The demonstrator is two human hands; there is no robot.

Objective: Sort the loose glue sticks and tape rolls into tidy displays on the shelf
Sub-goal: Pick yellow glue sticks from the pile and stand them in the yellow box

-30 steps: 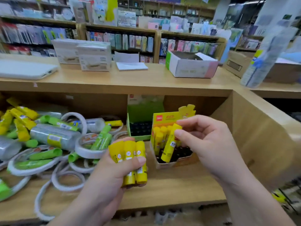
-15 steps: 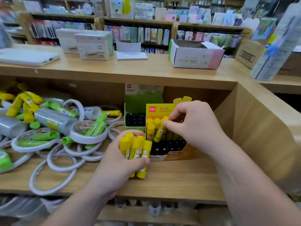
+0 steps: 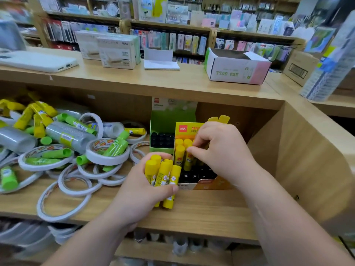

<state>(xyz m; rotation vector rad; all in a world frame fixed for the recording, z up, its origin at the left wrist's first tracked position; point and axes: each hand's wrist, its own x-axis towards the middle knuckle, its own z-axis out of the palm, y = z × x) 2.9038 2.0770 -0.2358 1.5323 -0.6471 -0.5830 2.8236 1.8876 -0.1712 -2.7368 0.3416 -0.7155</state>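
From my station I count one green display box (image 3: 165, 121) and one yellow display box (image 3: 203, 186) on the shelf (image 3: 201, 214). The left hand (image 3: 138, 192) holds four yellow glue sticks (image 3: 163, 173). The right hand (image 3: 221, 150) pinches a single yellow stick (image 3: 189, 162), with three yellow caps (image 3: 179, 143) beside it in that box. On top: two white cartons (image 3: 118, 52), one Sea Gull box (image 3: 236, 72), one notepad (image 3: 161, 62). The heap overlaps, so roughly: a dozen tape rolls (image 3: 107, 156), ten green glue sticks (image 3: 57, 153), six loose yellow sticks (image 3: 46, 109).
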